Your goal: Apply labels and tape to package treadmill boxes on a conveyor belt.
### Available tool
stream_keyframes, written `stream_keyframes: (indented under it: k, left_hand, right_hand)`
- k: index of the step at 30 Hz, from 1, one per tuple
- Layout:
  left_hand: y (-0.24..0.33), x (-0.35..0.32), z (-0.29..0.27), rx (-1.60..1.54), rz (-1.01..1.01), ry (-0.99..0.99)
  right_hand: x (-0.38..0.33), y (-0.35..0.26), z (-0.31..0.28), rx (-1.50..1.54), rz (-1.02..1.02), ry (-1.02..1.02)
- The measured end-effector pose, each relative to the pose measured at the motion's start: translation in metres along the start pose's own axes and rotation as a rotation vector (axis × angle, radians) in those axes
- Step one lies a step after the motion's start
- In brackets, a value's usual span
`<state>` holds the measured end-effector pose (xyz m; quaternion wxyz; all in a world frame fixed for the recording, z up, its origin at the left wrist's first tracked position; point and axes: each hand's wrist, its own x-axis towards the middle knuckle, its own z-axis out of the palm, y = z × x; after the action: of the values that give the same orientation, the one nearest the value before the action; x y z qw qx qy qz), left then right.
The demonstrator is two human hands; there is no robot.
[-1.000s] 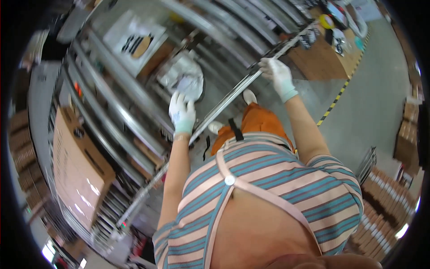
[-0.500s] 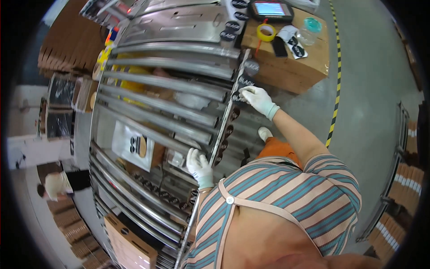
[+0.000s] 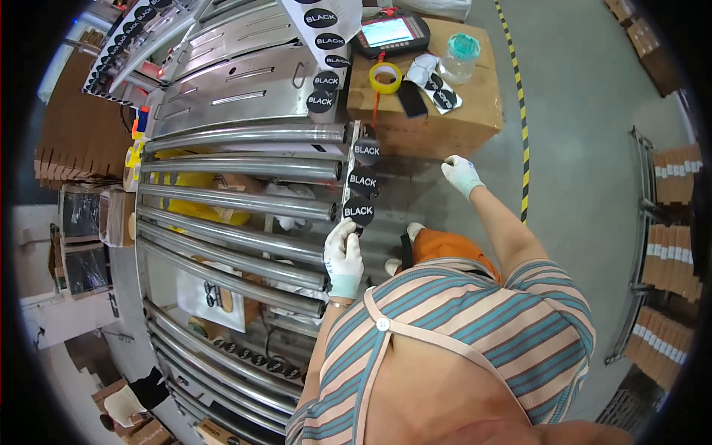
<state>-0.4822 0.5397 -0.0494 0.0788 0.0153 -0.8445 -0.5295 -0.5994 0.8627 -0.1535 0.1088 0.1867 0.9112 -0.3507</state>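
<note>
A strip of round black stickers (image 3: 363,181) hangs along the near rail of the roller conveyor (image 3: 245,169). My left hand (image 3: 343,261), in a white glove, has its fingers bent together at the lower end of this strip, gripping it beside the bottom visible sticker. Off to the right, my right hand (image 3: 463,176), also gloved, is held in the air over the floor, just in front of a cardboard box. Its fingers are curled closed, and whatever they may hold is hidden. Further up, the strip of stickers joins a white sheet (image 3: 315,30) with more black rounds.
On the cardboard box (image 3: 475,111) lie yellow tape (image 3: 385,78), a dark phone (image 3: 412,100), a screen device (image 3: 389,33), a sticker piece (image 3: 443,95) and a clear jar (image 3: 460,63). Below the rollers is a white package (image 3: 211,295). A person (image 3: 126,404) stands far left.
My right hand has left the sticker strip and moved right. My left hand has gone from the rollers up to the strip's lower end. The whole view has shifted and turned.
</note>
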Motion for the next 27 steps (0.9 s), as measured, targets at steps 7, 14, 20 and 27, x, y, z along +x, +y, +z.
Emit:
stream_keyframes:
  k: [7, 14, 20, 27]
  left_hand:
    - [0.018, 0.021, 0.028, -0.059, -0.116, 0.032]
    - [0.053, 0.093, 0.096, 0.013, -0.305, 0.043]
    - [0.07, 0.141, 0.13, 0.151, -0.261, -0.064]
    - [0.069, 0.161, 0.142, 0.157, -0.243, -0.085]
  right_hand:
    - [0.132, -0.002, -0.029, -0.194, 0.164, 0.12]
    - [0.238, -0.024, -0.032, -0.178, 0.521, 0.086]
    - [0.253, -0.021, -0.031, -0.095, 0.611, 0.045]
    - [0.258, 0.023, -0.043, 0.007, 0.449, 0.008]
